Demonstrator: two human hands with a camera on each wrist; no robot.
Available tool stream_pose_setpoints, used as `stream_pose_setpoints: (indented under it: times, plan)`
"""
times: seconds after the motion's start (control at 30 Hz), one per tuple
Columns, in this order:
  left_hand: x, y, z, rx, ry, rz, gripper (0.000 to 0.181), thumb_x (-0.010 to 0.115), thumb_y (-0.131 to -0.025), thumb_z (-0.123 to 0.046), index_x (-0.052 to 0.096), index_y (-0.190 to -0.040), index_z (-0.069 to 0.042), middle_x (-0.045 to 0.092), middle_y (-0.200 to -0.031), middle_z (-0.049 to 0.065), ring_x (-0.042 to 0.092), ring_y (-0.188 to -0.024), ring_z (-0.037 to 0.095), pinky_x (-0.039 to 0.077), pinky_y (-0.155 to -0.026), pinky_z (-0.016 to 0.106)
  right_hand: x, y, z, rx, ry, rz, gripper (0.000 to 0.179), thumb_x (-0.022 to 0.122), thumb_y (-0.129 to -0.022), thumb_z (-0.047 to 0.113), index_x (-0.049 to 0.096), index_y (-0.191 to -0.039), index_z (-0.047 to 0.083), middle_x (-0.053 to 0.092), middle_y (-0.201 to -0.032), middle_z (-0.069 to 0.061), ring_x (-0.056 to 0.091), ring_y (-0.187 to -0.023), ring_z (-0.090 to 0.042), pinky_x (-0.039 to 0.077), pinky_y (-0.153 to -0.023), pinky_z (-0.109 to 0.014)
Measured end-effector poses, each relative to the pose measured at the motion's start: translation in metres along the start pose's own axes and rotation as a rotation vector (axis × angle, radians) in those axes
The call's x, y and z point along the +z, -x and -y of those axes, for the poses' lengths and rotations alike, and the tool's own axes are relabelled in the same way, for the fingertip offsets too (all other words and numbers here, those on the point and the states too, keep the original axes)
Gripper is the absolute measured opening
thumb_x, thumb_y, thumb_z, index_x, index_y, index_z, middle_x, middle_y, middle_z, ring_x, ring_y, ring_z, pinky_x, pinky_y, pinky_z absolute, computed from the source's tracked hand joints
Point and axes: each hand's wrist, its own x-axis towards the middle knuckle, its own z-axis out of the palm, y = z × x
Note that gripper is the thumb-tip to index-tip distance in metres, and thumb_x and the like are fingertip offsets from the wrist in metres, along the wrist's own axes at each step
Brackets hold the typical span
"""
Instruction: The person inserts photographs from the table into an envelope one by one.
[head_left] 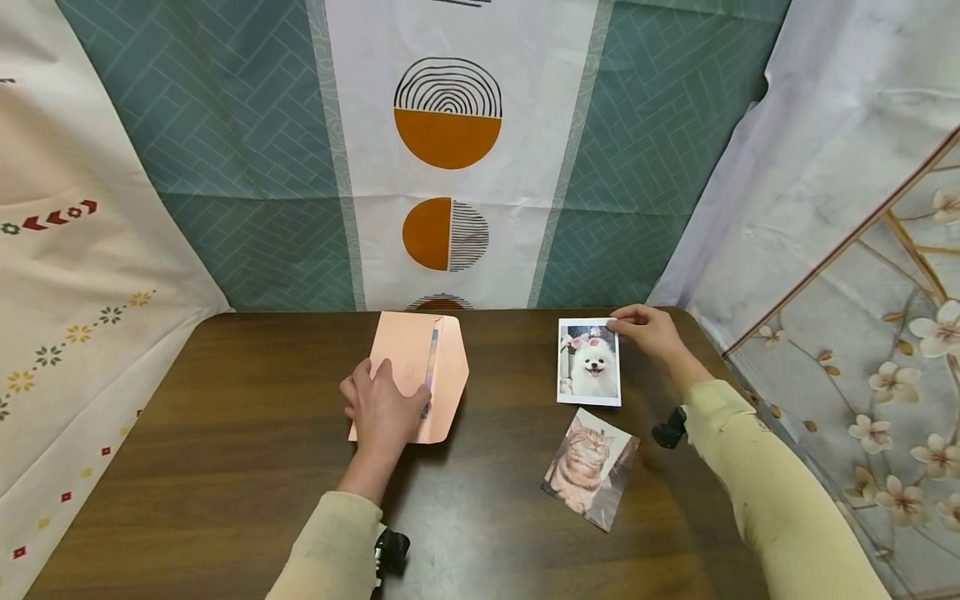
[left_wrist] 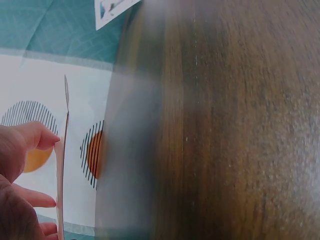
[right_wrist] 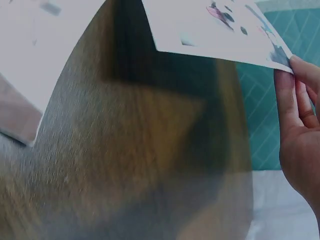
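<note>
My left hand (head_left: 382, 404) grips a peach envelope (head_left: 453, 379) from above, its thumb near the opening and the other fingers towards the left edge. The flap is open to the right, and a narrow bluish strip (head_left: 431, 371) shows in the opening. In the left wrist view the envelope (left_wrist: 60, 180) appears edge-on, at the fingertips. At the right, my right hand (head_left: 651, 333) pinches the top right corner of a white-bordered photo of a fluffy white dog (head_left: 592, 362). The right wrist view has this photo (right_wrist: 200, 35) raised above the table, with a shadow below it.
A photo of an orange cat (head_left: 588, 471) lies askew on the brown wooden table (head_left: 487, 517), just below the dog photo. A patterned curtain (head_left: 450, 183) hangs behind the far edge, with pale cloths at the left and right sides.
</note>
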Motion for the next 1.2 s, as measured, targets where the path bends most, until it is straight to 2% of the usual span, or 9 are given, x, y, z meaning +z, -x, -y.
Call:
stream_pose_setpoints:
  times: [0.27, 0.47, 0.53, 0.87, 1.2]
  plan:
    - [0.0, 0.001, -0.002, 0.007, -0.002, -0.007, 0.07, 0.079, -0.087, -0.029, 0.059, -0.143, 0.007, 0.038, -0.157, 0.032, 0.028, -0.143, 0.054, 0.035, -0.101, 0.075, 0.013, -0.002, 0.026, 0.056, -0.197, 0.055, 0.016, 0.076, -0.101, 0.015, 0.07, -0.112, 0.006, 0.071, -0.093, 0.007, 0.069, -0.086, -0.008, 0.061, -0.087, -0.029]
    - [0.001, 0.002, -0.005, 0.011, 0.006, -0.013, 0.069, 0.079, -0.086, -0.028, 0.06, -0.142, 0.007, 0.039, -0.156, 0.032, 0.029, -0.142, 0.054, 0.036, -0.101, 0.075, 0.034, -0.003, 0.044, 0.085, -0.251, 0.118, 0.003, 0.074, -0.102, 0.016, 0.073, -0.103, 0.013, 0.071, -0.094, 0.007, 0.067, -0.085, -0.007, 0.06, -0.083, -0.024]
    - [0.001, 0.002, -0.006, 0.011, 0.008, -0.009, 0.07, 0.079, -0.086, -0.029, 0.059, -0.142, 0.007, 0.039, -0.157, 0.031, 0.028, -0.142, 0.054, 0.036, -0.101, 0.075, 0.042, -0.004, 0.049, 0.086, -0.268, 0.142, 0.004, 0.072, -0.103, 0.013, 0.074, -0.1, 0.014, 0.071, -0.094, 0.006, 0.067, -0.084, -0.007, 0.059, -0.08, -0.022]
    - [0.003, 0.002, -0.006, 0.016, 0.019, -0.016, 0.07, 0.079, -0.086, -0.028, 0.059, -0.144, 0.007, 0.038, -0.157, 0.031, 0.027, -0.143, 0.053, 0.035, -0.101, 0.073, 0.088, -0.008, 0.067, 0.043, -0.258, 0.267, 0.01, 0.07, -0.104, 0.012, 0.07, -0.11, 0.004, 0.069, -0.107, -0.003, 0.069, -0.092, -0.014, 0.06, -0.083, -0.026]
    - [0.003, 0.003, -0.011, 0.02, 0.007, -0.028, 0.069, 0.08, -0.087, -0.027, 0.06, -0.142, 0.009, 0.04, -0.156, 0.032, 0.029, -0.142, 0.053, 0.035, -0.101, 0.075, 0.137, -0.012, 0.082, 0.05, -0.287, 0.386, 0.003, 0.071, -0.101, 0.004, 0.073, -0.103, 0.003, 0.072, -0.097, -0.004, 0.07, -0.085, -0.016, 0.061, -0.079, -0.029]
